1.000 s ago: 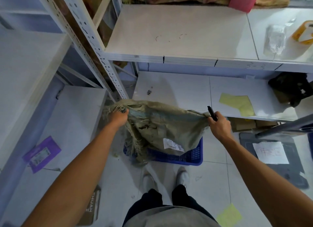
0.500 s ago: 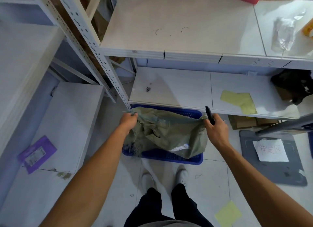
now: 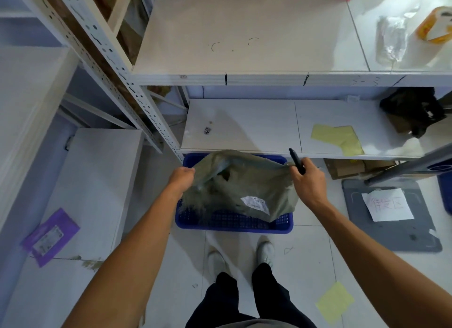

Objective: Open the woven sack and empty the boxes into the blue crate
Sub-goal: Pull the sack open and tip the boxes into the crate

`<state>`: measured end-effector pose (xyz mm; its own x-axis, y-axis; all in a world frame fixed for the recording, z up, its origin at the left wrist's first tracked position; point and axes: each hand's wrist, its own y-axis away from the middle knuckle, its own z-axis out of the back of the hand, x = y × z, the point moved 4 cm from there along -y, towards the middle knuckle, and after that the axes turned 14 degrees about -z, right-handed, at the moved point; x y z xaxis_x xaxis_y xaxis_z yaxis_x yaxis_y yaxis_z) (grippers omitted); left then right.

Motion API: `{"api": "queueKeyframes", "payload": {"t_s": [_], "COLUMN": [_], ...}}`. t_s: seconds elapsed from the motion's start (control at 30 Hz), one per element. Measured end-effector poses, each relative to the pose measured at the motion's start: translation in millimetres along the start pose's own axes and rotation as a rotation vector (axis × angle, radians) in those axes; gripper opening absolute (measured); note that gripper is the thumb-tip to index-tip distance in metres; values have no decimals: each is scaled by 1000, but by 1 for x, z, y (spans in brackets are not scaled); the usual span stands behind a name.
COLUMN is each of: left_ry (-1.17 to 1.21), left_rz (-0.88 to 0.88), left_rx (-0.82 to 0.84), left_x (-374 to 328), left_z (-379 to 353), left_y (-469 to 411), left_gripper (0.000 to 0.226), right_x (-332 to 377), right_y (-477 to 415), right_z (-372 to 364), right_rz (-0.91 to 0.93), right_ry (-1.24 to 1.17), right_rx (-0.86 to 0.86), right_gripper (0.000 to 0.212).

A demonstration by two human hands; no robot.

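Left hand closed in a fist on the left corner of the woven sack, knuckles up, arm reaching in from lower left. Right hand likewise clenched, pinching the sack's right corner; the same hand also grips a black marker, its tip pointing up and away from the person.

Sack stretched between the two hands, olive-grey, slack in the middle. Its body hangs below and slightly nearer than the hands, draping down into the blue crate. Frayed strands trail from the sack's lower left edge, under the left wrist, over the crate's mesh floor. White label on the sack's front face, lower right of centre. Small dark tear or hole near the upper middle of the fabric.

Crate on the tiled floor, directly beneath the sack, its far edge tucked under the lower shelf of the white rack. Bare mesh floor of the crate shows along the near side; whether boxes lie under the sack cannot be told. Person's white shoes just short of the crate's near rim.
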<state>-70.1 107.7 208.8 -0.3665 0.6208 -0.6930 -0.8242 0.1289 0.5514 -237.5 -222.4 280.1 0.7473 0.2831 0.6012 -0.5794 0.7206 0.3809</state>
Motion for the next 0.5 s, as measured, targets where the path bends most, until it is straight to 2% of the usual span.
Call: {"api": "queueKeyframes", "payload": {"t_s": [0.2,0.43,0.5], "left_ry": [32,-110,-177], "left_rz": [-106,-428,-531], "left_rx": [166,312,344], "left_x": [-36,-87,-101], "left_z": [-29,-65,-80], "left_y": [28,64,74], "left_gripper": [40,27,37], "right_x": [14,15,18], "right_y": [15,21,28], "right_z": [-12,-19,-23], "right_rz": [-5,-30,-22], "right_ry": [-18,-73,-96], "right_rx": [8,17,26], "right_gripper": [19,14,14]}}
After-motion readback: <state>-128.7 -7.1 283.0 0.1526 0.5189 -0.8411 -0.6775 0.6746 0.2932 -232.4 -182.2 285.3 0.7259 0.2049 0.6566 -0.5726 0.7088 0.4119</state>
